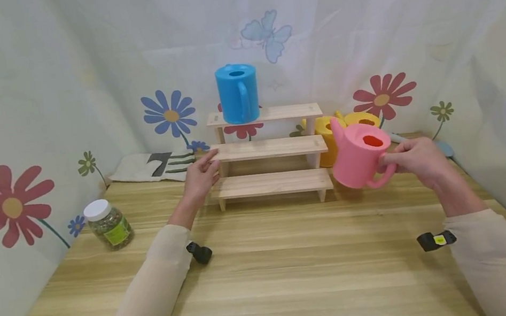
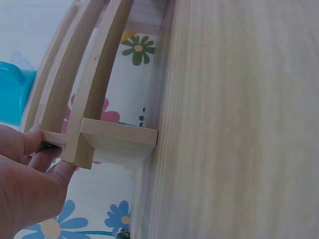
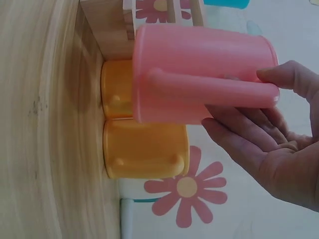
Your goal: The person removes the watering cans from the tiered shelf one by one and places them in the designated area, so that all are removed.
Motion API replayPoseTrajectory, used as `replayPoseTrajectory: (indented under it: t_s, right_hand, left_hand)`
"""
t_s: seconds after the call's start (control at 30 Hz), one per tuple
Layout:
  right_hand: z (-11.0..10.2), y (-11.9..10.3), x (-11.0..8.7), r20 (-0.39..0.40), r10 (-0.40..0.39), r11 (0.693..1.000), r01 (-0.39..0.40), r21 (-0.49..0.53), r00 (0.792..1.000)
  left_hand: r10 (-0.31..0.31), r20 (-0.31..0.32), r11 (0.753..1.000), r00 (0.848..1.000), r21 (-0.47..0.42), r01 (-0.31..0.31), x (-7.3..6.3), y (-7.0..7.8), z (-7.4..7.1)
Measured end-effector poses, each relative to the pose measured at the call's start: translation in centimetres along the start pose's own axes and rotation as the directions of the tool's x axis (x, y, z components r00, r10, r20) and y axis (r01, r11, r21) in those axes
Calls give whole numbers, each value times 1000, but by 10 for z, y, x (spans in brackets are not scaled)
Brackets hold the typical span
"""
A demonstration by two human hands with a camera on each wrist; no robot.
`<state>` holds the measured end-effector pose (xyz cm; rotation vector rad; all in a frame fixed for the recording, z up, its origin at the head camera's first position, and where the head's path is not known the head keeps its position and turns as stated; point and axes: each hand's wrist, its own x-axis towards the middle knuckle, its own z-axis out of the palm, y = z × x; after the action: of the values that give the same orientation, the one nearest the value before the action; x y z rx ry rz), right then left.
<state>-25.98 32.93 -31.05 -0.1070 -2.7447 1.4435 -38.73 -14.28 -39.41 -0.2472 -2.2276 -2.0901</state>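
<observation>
My right hand (image 1: 418, 159) grips the handle of a pink watering can (image 1: 356, 165), which hangs tilted above the table with its spout toward the upper left. At the left end of a three-step wooden shelf (image 1: 276, 183), my left hand (image 1: 200, 179) pinches the middle board (image 2: 55, 138), thumb above and fingers below. A blue watering can (image 1: 231, 96) stands upright on the top step, its handle facing me. Behind the pink can are two yellow watering cans (image 1: 329, 155) on the table right of the shelf, partly hidden; the right wrist view shows their handles (image 3: 144, 162).
Toward the left of the wooden table (image 1: 271, 285) stands a white-lidded clear jar (image 1: 109, 225) with a green label. Pale gloves (image 1: 152, 166) lie behind the left hand. A blue-grey tool (image 1: 446, 148) lies partly hidden behind the right hand. Flowered curtains (image 1: 123, 63) enclose the table.
</observation>
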Motion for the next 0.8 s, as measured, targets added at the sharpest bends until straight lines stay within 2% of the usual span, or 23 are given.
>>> replayPoseTrajectory:
  t_s: [0.17,0.4,0.6,0.8]
  right_hand:
    - [0,8,7,84,35,998,-31,-46,996]
    - [3,16,13,137,47,997,-39,-60,989]
    - [9,22,17,170,56,998,-49,-50,984]
    - [14,26,21,159,41,999,-36,-33,986]
  left_hand:
    - [-2,3,1000,1000,2,2,0,1,-1]
    - [2,17,1000,1000,-12,-2,0,1,-1]
    - [3,14,1000,1000,-19,-3,-1,1,0]
    - [8,1,1000,1000,-4,-8,-2,4,0]
